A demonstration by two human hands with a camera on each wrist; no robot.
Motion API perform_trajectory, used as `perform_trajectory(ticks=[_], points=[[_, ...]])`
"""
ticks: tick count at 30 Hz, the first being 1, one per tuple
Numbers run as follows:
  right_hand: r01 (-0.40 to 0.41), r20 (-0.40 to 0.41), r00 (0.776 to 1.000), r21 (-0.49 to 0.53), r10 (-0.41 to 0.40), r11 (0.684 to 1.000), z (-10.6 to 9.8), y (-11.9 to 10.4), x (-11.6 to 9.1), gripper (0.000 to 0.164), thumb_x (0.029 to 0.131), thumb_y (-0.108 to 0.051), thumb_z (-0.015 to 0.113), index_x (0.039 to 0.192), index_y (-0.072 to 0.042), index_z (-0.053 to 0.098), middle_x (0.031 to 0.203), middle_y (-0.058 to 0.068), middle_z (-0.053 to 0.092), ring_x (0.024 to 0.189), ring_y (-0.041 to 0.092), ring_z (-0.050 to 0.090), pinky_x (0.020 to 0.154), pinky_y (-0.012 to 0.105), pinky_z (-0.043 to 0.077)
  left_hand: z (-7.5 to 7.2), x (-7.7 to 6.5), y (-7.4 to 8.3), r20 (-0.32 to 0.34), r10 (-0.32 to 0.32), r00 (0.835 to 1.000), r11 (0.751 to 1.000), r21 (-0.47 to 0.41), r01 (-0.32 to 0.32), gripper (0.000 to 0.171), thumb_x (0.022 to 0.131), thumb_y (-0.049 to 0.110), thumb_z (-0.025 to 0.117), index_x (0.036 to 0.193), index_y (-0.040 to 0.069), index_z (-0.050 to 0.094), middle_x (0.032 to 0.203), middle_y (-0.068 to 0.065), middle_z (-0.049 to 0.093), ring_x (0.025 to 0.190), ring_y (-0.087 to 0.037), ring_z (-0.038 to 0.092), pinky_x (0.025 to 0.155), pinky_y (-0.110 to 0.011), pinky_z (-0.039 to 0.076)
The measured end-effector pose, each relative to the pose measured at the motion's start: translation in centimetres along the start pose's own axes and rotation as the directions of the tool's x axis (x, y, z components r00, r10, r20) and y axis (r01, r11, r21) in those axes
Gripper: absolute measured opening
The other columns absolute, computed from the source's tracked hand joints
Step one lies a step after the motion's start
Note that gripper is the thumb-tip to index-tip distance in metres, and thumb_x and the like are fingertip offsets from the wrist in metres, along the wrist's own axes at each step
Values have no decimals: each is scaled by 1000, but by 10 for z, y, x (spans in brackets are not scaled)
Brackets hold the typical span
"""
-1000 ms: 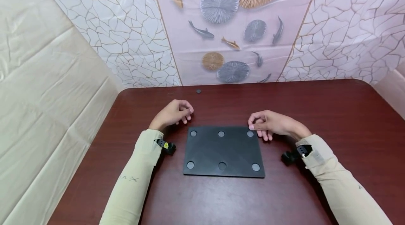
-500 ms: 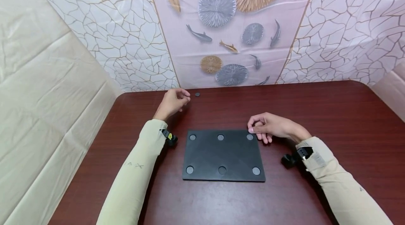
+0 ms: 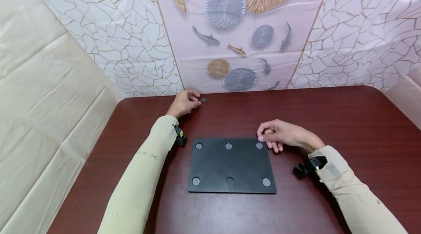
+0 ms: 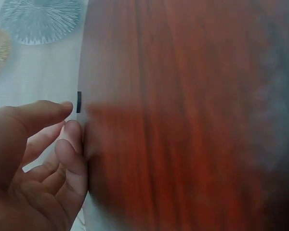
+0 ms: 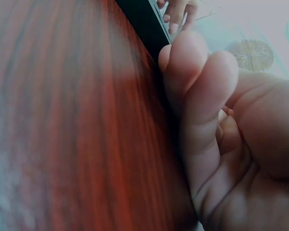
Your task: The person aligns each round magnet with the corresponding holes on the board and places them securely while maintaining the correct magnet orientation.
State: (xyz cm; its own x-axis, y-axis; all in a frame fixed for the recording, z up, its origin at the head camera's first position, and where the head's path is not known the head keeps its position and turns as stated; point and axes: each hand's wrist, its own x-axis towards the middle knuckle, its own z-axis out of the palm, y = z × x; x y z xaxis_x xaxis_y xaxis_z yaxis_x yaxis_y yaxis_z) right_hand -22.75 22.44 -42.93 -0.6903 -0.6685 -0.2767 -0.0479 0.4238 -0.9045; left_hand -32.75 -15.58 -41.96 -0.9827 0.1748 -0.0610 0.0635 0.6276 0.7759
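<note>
A flat black board [image 3: 231, 164] lies on the table, with several round grey discs set in it along its far and near edges. The round recess [image 3: 230, 181] at the middle of the near edge looks darker than the rest. My right hand [image 3: 285, 134] pinches the board's far right corner, thumb and forefinger together there and the other fingers curled below. At the table's far edge, my left hand [image 3: 185, 103] reaches toward a small dark disc [image 3: 204, 100]. In the left wrist view, thumb and fingertips stand apart, just short of the disc [image 4: 79, 102].
The reddish-brown table [image 3: 329, 117] meets a patterned wall covering [image 3: 236, 36] at its far edge. A plain cream sheet [image 3: 49, 109] hangs on the left. Each wrist carries a small black camera, the right one [image 3: 300, 170] near the table.
My left hand has moved away from beside the board to the small disc at the far edge. My right hand has stayed at the board's corner. The head view has tilted slightly.
</note>
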Motion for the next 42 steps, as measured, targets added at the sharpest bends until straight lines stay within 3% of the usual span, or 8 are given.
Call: perform_trajectory(ticks=[8,14,16,22,24,31,38,42], points=[[-3,-5,1000,-5,3,1000,2,1,0,16,105,-11,66,109,4,63,69,7,62,50,12,64,46,22,49,1,8,4,82,-19,996,996,92,11,32,106,12,64,138,12,67,108,-12,70,73,-21,59,59,-27,47],[4,-13,1000,-24,-4,1000,1,0,-1,15,105,-12,66,108,3,64,69,8,62,50,12,64,46,22,49,-2,11,11,144,80,986,941,316,-122,26,105,11,67,130,13,74,121,-13,70,110,-25,65,94,-39,51],[7,-12,1000,-28,-7,1000,0,0,-1,15,106,-12,65,108,3,64,69,8,62,50,12,64,46,22,49,-3,10,14,156,94,983,924,353,-144,24,105,11,66,127,13,75,122,-13,71,115,-25,64,98,-40,50],[14,-10,1000,-31,-14,999,0,0,-1,14,106,-11,65,108,3,64,68,8,62,49,13,64,46,22,49,-1,8,18,175,51,983,933,344,-110,21,106,9,63,125,10,72,116,-13,71,85,-22,64,68,-32,53],[13,-13,1000,-30,-13,999,0,0,-1,14,106,-11,65,108,3,64,68,8,62,49,13,64,45,23,49,0,8,18,180,45,983,934,341,-105,19,107,9,62,124,9,71,116,-13,70,81,-23,63,65,-31,52],[5,-8,1000,-22,-5,1000,3,1,2,15,105,-12,66,108,2,64,69,7,62,49,13,64,45,22,48,0,5,14,207,133,969,872,440,-214,16,109,11,58,120,2,64,116,-16,68,109,-28,64,98,-41,50],[-10,-16,1000,-24,9,1000,2,-1,-2,16,106,-12,65,109,3,63,70,8,62,50,13,64,45,22,49,-1,2,17,219,180,959,875,410,-258,20,113,15,48,125,1,56,114,-16,63,99,-28,59,94,-42,49],[-1,-6,1000,-35,1,999,1,-3,-1,16,106,-13,65,109,3,63,70,9,62,51,14,64,46,23,49,-6,-5,19,225,196,954,870,409,-275,23,113,15,49,128,0,58,120,-17,63,108,-29,60,98,-43,49]])
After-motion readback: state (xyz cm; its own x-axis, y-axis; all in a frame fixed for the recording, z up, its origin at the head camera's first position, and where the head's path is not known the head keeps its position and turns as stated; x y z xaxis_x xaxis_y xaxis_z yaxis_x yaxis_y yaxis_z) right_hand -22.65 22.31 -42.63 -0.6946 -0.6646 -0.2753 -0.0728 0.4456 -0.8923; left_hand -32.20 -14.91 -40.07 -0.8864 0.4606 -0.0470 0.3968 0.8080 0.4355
